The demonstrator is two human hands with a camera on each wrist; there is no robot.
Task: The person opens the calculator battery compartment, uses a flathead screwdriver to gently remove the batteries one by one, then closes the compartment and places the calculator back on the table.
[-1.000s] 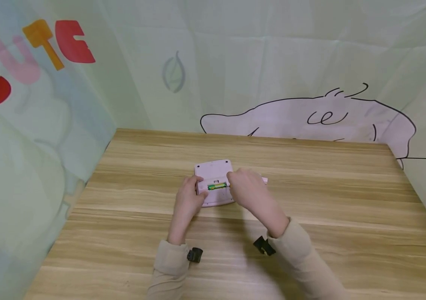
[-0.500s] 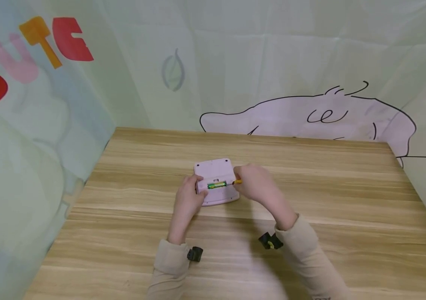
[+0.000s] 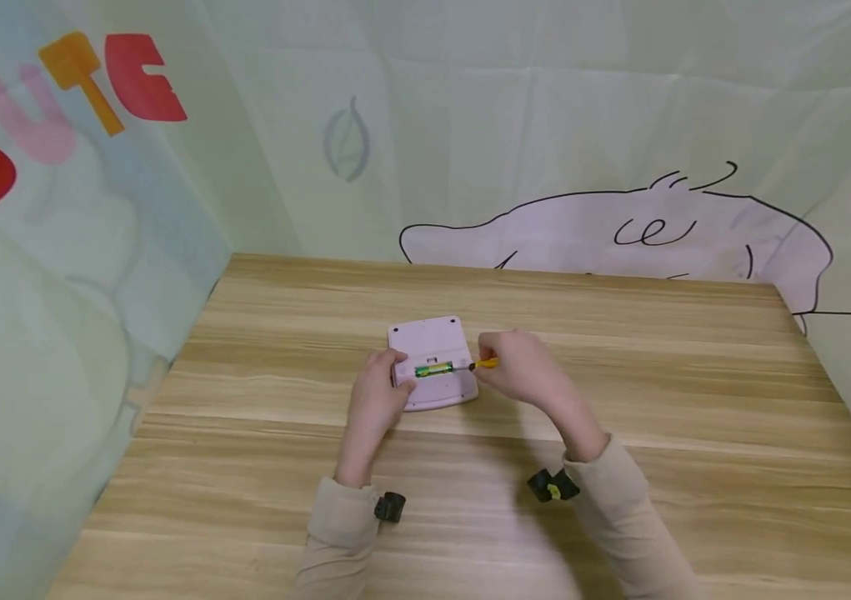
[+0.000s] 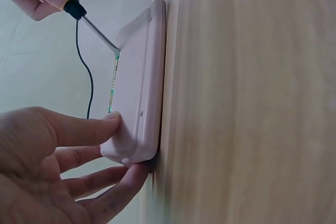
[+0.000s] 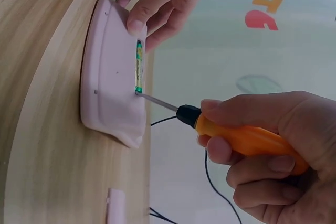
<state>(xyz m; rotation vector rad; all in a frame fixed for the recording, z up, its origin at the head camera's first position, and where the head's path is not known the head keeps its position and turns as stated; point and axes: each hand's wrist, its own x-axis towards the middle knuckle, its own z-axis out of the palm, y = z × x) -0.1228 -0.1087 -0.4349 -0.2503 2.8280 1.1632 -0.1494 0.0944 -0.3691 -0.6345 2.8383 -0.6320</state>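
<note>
A pink calculator lies back side up on the wooden table, its battery slot uncovered. In that slot sits a green and gold battery. My left hand grips the calculator's left end, thumb on the back and fingers along the edge, as the left wrist view shows. My right hand holds a screwdriver by its orange handle. The screwdriver's thin metal shaft slants to the slot, its tip at the right end of the battery; whether it touches the battery I cannot tell.
A small pink strip lies on the table beyond the calculator's right end; the right hand hides it in the head view. A printed cloth hangs behind the table and to its left.
My right hand has moved right, away from over the calculator's right edge, bringing the screwdriver into sight and covering the pink strip. The left hand and the calculator have stayed put.
</note>
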